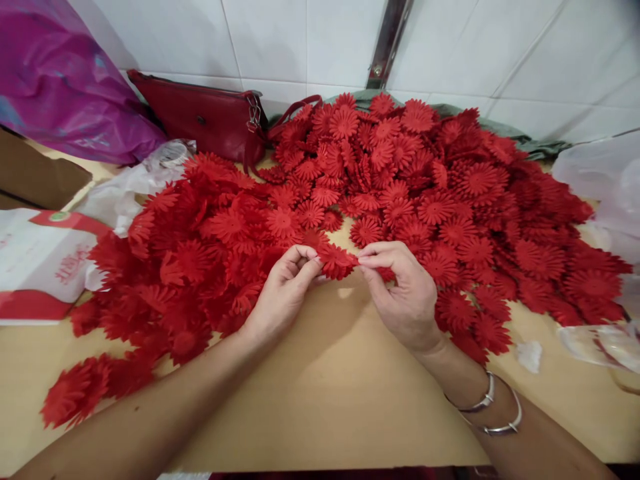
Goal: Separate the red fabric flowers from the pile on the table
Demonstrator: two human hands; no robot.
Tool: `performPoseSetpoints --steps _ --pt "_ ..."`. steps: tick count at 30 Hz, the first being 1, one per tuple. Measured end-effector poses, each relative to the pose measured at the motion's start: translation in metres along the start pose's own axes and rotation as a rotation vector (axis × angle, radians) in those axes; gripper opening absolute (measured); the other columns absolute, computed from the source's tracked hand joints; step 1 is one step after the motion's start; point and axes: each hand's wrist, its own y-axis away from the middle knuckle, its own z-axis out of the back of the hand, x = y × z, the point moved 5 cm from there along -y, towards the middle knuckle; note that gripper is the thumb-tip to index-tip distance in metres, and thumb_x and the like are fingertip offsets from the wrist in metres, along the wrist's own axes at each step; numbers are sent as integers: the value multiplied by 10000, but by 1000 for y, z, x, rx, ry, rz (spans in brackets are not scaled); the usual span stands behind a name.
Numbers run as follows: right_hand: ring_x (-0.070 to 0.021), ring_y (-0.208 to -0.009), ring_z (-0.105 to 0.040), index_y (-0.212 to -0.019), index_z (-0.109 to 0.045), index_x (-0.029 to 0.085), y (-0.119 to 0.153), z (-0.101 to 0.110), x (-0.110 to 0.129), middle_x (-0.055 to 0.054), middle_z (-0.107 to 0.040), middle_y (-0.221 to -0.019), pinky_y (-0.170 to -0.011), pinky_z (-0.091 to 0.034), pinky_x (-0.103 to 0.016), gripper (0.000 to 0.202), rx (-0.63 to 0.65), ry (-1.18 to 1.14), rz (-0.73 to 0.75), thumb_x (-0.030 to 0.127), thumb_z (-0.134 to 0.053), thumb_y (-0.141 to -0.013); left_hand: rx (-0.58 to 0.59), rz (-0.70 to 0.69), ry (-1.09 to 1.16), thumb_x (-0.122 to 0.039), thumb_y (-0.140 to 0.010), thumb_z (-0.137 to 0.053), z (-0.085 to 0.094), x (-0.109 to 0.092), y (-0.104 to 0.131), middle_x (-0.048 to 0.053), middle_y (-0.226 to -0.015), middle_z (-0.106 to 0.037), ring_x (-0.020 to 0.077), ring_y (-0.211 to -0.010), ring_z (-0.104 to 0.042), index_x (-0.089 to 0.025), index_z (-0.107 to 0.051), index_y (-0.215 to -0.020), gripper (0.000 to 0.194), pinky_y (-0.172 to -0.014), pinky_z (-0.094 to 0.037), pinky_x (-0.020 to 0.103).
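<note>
Between my two hands, near the middle of the view, is a red fabric flower (337, 261) with notched petals. My left hand (290, 283) pinches its left edge between thumb and forefinger. On the other side, the thumb and forefinger of my right hand (400, 287) close on its right edge. Large heaps of similar red flowers lie around: a left heap (200, 247) beside and beyond my left hand, and a right heap (450, 193) behind and to the right of my right hand. Two bracelets circle my right wrist.
The pale wooden table (320, 400) carries everything. A dark red purse (200, 117) leans near the tiled wall (270, 40). At the left are a purple bag (75, 87) and a white-and-red box (45, 267). Clear plastic (605, 180) lies at the right.
</note>
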Motion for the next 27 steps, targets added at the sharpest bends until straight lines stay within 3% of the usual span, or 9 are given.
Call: performPoseSetpoints --steps 3,6,11,14,19,27 --pt "-195 -980 -682 -968 -646 229 0 11 -14 -48 -683 -1000 -897 -572 -392 105 -158 -1 -109 128 -645 -938 -70 -37 39 -335 -841 -770 5 -1 -2 -34 -802 -583 100 -692 -544 -205 -571 -883 241 -672 -479 208" --pt "-204 -973 -686 -1037 -648 230 2 16 -25 -58 -687 -1016 -902 -577 -402 96 -243 27 -226 185 -644 -952 -41 -61 41 -331 -864 -762 7 0 -5 -31 -819 -584 98 -705 -541 -207 -583 -902 221 -683 -471 208" --pt "-238 -1249 -641 -1289 -635 232 3 -1 -20 -106 -684 -1305 -1116 -511 -487 300 30 -24 -220 208 -588 -993 50 -171 -9 -321 -913 -742 5 -1 -4 -23 -883 -583 93 -795 -533 -212 -616 -938 168 -765 -447 200" --pt "-241 -1353 -577 -1328 -631 220 1 -2 -7 -130 -628 -1414 -1177 -466 -492 339 48 18 -126 190 -591 -993 82 -178 -49 -334 -910 -752 2 -3 0 -22 -888 -587 90 -806 -531 -208 -627 -945 181 -775 -443 193" --pt "-263 -1244 -620 -1157 -719 241 0 -6 6 -112 -694 -1243 -1123 -502 -513 256 112 72 -5 246 -760 -905 169 -108 -147 -344 -872 -792 -9 -9 7 -26 -824 -609 77 -725 -527 -180 -633 -906 231 -696 -438 181" --pt "-230 -1114 -649 -931 -730 238 1 -4 6 -67 -728 -1053 -1008 -555 -459 86 115 47 17 154 -712 -929 185 -71 -183 -367 -843 -818 -12 -9 5 -14 -827 -630 97 -769 -569 -175 -660 -896 254 -732 -472 204"
